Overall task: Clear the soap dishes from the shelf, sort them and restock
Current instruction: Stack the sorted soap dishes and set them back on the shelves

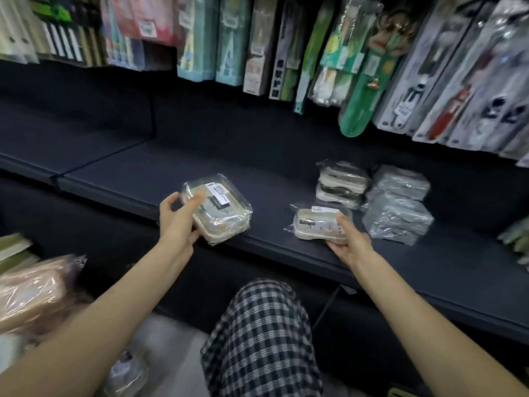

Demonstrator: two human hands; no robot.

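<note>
We hold a wrapped soap dish in each hand at the front edge of the dark shelf [143, 179]. Our left hand [179, 222] grips a rectangular cream soap dish [220, 209] by its near end, thumb over the top, the dish tilted and raised above the shelf lip. Our right hand [347, 242] grasps an oval cream soap dish [317, 224] from its right end, low over the shelf surface; whether it touches the board we cannot tell.

Behind it stands a stack of oval dishes [342, 183], and just beside that a stack of grey dishes [398, 204] in crinkled film.

We judge that restocking is under way, with the shelf mostly bare. The slick wrap is the risk: a grip on one end alone could let either dish slide out and drop past the edge toward our checked trouser knee [260, 333]. Setting the oval dish down carelessly could also nudge the stack behind it, and mixing shapes would undo the sorting.
</note>
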